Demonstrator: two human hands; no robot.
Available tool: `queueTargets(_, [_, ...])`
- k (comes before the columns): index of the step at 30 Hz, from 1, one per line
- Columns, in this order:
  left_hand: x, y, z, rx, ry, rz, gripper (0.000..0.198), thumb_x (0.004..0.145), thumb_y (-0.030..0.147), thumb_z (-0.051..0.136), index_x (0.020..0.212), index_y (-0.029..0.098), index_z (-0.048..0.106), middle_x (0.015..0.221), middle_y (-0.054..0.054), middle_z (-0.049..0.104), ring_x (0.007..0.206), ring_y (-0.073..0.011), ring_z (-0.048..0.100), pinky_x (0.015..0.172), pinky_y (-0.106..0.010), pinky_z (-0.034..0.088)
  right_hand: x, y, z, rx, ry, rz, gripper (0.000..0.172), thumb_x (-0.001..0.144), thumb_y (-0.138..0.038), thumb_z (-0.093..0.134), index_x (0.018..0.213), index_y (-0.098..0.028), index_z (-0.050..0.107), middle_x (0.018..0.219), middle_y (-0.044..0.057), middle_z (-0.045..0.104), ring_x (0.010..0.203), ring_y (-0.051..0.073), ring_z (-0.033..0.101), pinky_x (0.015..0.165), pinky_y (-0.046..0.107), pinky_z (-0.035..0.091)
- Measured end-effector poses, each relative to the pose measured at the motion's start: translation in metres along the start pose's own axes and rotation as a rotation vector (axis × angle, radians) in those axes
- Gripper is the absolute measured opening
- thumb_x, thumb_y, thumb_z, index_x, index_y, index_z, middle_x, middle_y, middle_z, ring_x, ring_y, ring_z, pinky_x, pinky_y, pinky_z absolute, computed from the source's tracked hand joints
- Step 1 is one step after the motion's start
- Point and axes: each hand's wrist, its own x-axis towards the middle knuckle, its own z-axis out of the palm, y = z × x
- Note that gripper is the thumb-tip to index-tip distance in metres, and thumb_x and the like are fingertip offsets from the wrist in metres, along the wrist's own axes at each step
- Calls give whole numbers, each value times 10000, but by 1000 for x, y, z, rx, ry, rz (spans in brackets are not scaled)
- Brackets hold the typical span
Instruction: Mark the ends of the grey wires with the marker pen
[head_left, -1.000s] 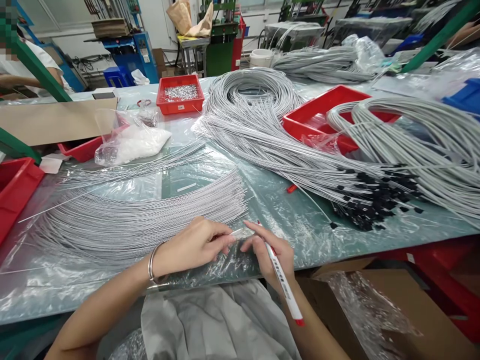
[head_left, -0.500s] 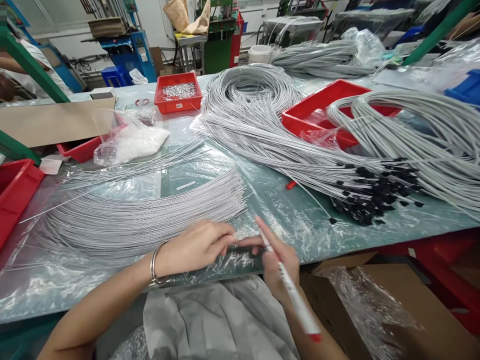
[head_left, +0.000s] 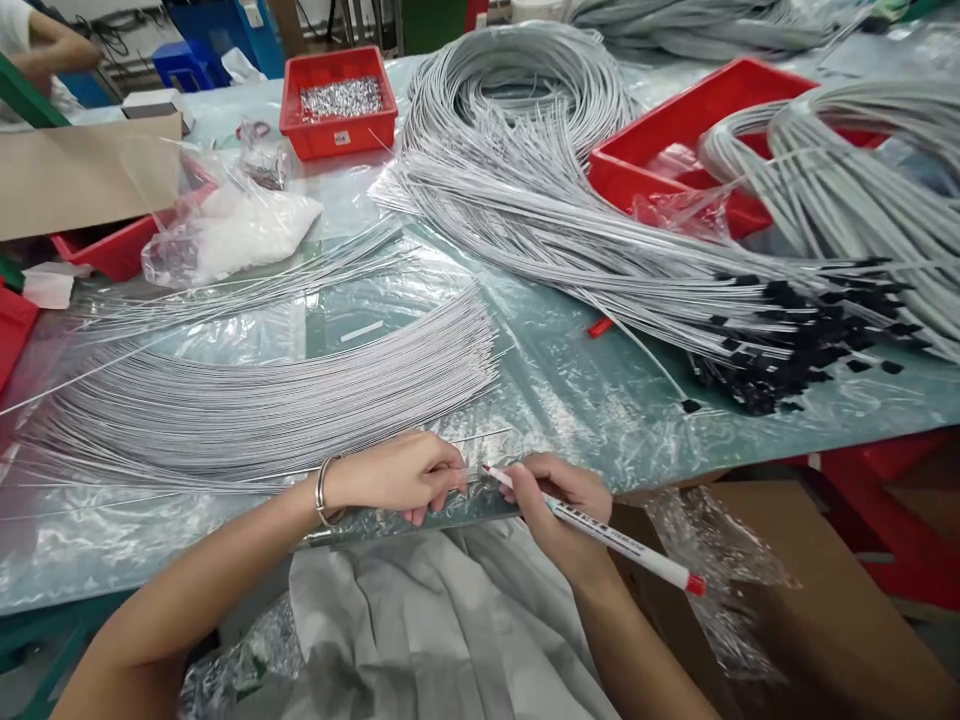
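My right hand (head_left: 566, 500) is closed round a white marker pen (head_left: 622, 543) with a red end. The pen's red tip points left, at the short ends sticking out of my left hand (head_left: 401, 475). Closed in a pinch, my left hand holds what look like thin wires; how many is hidden by the fingers. Just beyond the left hand, a wide curved bundle of thin grey wires (head_left: 300, 410) lies on the plastic-covered table (head_left: 555, 400), its cut ends toward the right. A single loose wire end lies between that bundle and my hands.
A red tray of small metal parts (head_left: 339, 105) stands at the back. Coiled grey cables (head_left: 517, 80) and wires with black ends (head_left: 787, 340) cover the right side, beside another red tray (head_left: 637, 155). A bag of white material (head_left: 240, 235) lies left. An open cardboard box (head_left: 825, 570) sits below the edge.
The view has tilted down. My right hand has turned the pen flatter and brought its tip toward the wire ends at my left hand, which keeps its pinch.
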Motion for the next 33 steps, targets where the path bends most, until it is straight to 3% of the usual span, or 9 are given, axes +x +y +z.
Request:
queueTargets(7, [1,-6,1,1,6,18,332,924,372,376,698,158,490,602,11,576,404,-67,531,398,-147,404,1,1,4,-131,30,-126,271,817,-127,552,558,-183,499,470,-31,434,429,86,387,454,251,308])
queueTargets(16, [2,-7,1,16,-7,24,317,931,341,384,725,145,522,609,12,588,418,-68,559,407,-142,418,4,-1,6,-143,55,-217,271,777,-51,572,552,-163,471,473,-46,403,422,63,348,442,229,288])
queueTargets(33, [3,-6,1,25,11,43,349,929,316,393,635,147,473,538,32,543,401,-59,544,408,-140,407,3,1,6,-174,43,-256,262,780,-54,549,539,-155,517,453,-34,453,399,72,400,431,240,289])
